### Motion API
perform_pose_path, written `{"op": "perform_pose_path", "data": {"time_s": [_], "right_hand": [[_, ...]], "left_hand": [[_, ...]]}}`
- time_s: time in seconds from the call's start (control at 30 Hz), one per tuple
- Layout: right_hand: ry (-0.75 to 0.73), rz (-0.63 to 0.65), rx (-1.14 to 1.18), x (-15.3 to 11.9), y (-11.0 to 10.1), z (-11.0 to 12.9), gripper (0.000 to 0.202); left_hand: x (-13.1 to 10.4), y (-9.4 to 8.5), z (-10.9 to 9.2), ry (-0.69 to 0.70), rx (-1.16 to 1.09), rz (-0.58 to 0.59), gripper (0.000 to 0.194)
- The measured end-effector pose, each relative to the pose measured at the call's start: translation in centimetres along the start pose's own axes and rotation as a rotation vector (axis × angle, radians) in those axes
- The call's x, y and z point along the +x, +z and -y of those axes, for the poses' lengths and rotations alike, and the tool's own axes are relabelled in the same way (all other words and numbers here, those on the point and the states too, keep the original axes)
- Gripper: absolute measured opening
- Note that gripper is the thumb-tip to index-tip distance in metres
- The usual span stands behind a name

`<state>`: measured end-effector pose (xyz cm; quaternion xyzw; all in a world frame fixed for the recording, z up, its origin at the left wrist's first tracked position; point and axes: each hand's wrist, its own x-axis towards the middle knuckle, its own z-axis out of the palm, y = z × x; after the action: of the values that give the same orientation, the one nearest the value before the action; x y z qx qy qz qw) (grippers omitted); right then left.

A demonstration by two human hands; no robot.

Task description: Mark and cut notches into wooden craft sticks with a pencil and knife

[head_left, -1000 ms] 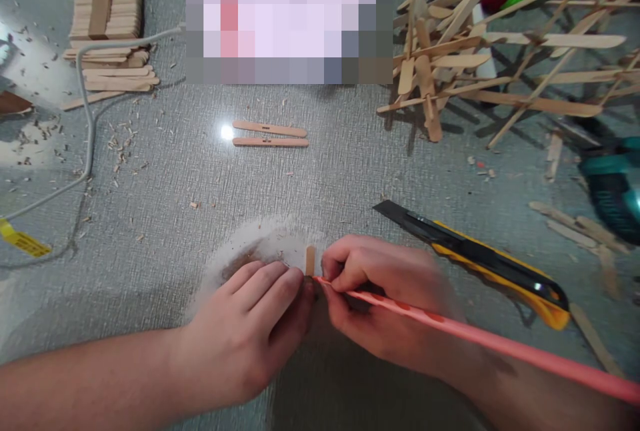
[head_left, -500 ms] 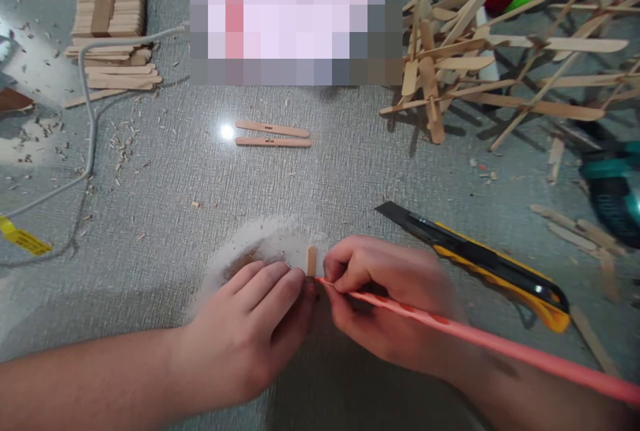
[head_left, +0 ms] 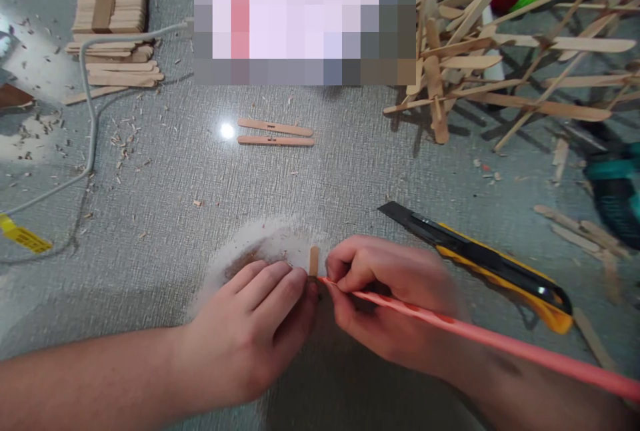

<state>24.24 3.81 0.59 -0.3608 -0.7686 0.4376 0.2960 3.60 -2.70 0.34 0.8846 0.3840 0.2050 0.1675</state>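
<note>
My left hand (head_left: pixel 265 324) lies at the lower centre, its fingers bent and pressed together over a wooden stick (head_left: pixel 314 261), whose upper end shows upright between my hands. The rest of that stick is hidden by the fingers. My right hand (head_left: pixel 385 297) pinches a long pink pencil (head_left: pixel 450 327); its tip touches or nearly touches the stick. Beneath and beside my left fingers is a whitish patch with a dark worn spot (head_left: pixel 250 261). Two marked sticks (head_left: pixel 275 127) lie side by side ahead of my hands.
A yellow and black cutter (head_left: pixel 480 261) lies right of my right hand. Farther right are a teal tool (head_left: pixel 613 184) and a stick structure (head_left: pixel 525 51). A stick bundle (head_left: pixel 127 1) sits back left near a grey cable (head_left: pixel 90 117). A blurred block covers the back centre.
The view has shifted slightly, so objects sit a little farther right. Both hands keep nearly the same pose, with the pencil still at the stick.
</note>
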Motion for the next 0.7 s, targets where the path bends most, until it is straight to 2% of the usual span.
{"op": "perform_pose_path", "data": {"time_s": [0.33,0.7], "right_hand": [[-0.02,-0.027,0.017,-0.37,0.05,-0.52,0.023],[-0.029,-0.013,0.005,-0.03,0.2,-0.5,0.023]], "left_hand": [[0.18,-0.19,-0.18,-0.016,0.012,-0.018,0.015],[0.12,-0.08,-0.05,-0.014,0.018,-0.005,0.019]]}}
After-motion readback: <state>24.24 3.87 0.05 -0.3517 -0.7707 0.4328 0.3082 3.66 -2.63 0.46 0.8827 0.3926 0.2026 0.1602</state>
